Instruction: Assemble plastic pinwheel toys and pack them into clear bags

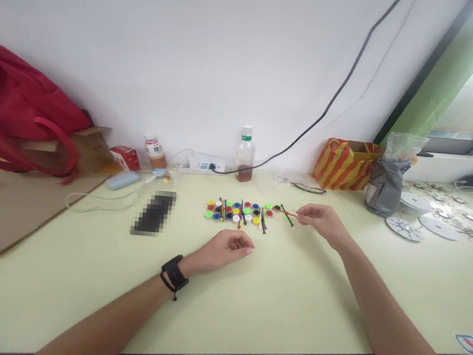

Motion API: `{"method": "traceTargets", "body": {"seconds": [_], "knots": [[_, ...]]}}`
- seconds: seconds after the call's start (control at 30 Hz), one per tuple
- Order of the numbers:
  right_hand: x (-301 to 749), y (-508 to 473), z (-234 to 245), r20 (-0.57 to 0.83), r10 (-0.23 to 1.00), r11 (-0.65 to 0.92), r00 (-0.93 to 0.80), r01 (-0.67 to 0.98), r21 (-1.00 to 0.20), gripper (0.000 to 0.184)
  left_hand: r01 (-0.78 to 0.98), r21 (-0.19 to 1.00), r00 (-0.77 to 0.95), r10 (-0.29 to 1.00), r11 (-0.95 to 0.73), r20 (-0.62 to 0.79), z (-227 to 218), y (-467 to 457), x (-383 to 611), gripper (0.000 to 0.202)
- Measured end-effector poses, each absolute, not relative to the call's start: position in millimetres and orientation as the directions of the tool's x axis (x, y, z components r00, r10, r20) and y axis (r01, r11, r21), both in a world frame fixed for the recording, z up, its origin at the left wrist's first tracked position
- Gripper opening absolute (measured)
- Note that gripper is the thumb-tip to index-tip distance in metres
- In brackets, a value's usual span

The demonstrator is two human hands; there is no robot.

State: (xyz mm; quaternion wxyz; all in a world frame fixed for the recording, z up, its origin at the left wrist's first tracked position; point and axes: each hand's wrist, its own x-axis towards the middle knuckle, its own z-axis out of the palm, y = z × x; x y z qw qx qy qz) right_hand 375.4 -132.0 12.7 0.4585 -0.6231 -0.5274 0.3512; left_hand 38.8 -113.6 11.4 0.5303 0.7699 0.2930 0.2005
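Right hand (319, 220) is out at the right end of the layout, thumb and forefinger closed in a fine pinch grip on the near end of a thin red stick (288, 213). The stick lies low over the bench (250, 300), and I can't tell whether its far tip touches down. Its long axis runs almost flat, left to right, with the free tip pointing left toward the block of coloured discs (237, 212). So the held piece lies left of the grip, and the discs are farther left again on that same line.

The discs sit in short rows with other thin sticks laid across them, mostly front to back, crosswise to the red one. A black stick (286, 215) lies slanted just beside the red one, under or against it; which, I can't make out.

Left hand (224, 251), with a wristwatch (174, 274) on the arm, rests on the bench in front of the discs. Its fingers are curled loosely inward and nothing shows in that grip. It lies closer to the middle of the rows, while the right hand is nearer the right-hand end.

Farther back, a bottle (245, 153) stands by the wall, well apart from all this.
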Motion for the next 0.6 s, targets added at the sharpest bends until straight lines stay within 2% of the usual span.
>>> {"method": "traceTargets", "body": {"seconds": [0.43,0.6], "knots": [[365,-129,7,0.098,0.982,0.01,0.161,0.472,-0.882,0.019,0.242,0.933,0.748,0.663,-0.266,-0.005,15,-115,40,0.029],[375,-135,16,0.036,0.993,-0.027,0.11,0.52,-0.854,0.024,0.23,0.934,0.743,0.669,-0.272,0.012,13,-115,40,0.029]]}}
